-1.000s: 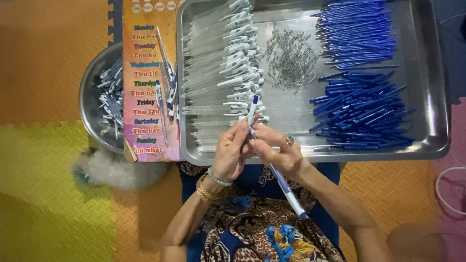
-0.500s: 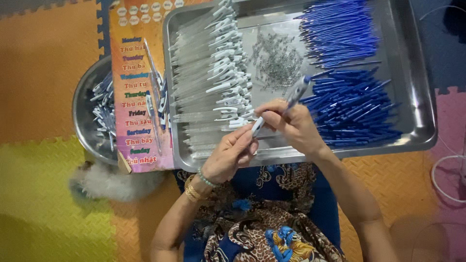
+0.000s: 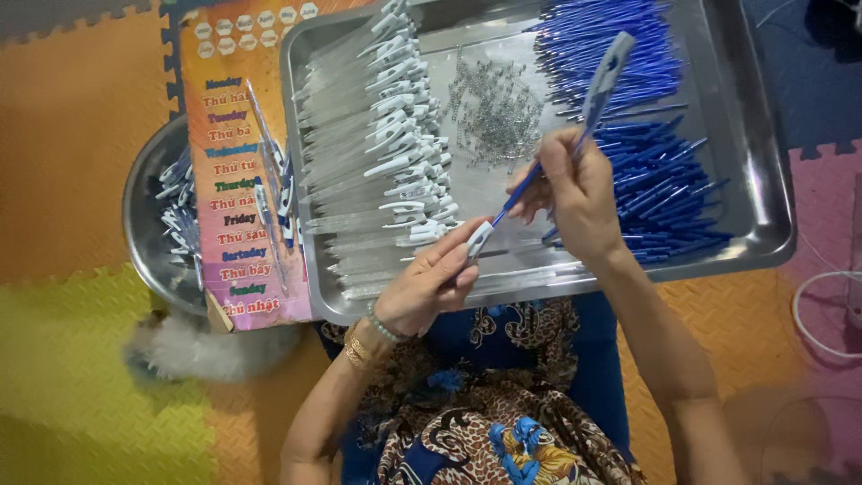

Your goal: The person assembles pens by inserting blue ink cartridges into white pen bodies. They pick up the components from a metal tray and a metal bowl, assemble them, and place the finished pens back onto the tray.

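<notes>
Head view: above the steel tray's near rim, the right hand grips a clear pen barrel with its blue refill protruding. Left hand pinches the pen's white tip piece. Inside the tray lie clear barrels, springs and blue refills.

The tray is bare silver metal. The refills heaped in it are deep blue; the pen barrels are clear with white clips; the springs are grey. The round bowl is silver too. The card fades from orange to pink. Floor mats are orange, yellow, pink. The bracelet is pale green, the bangles gold.
</notes>
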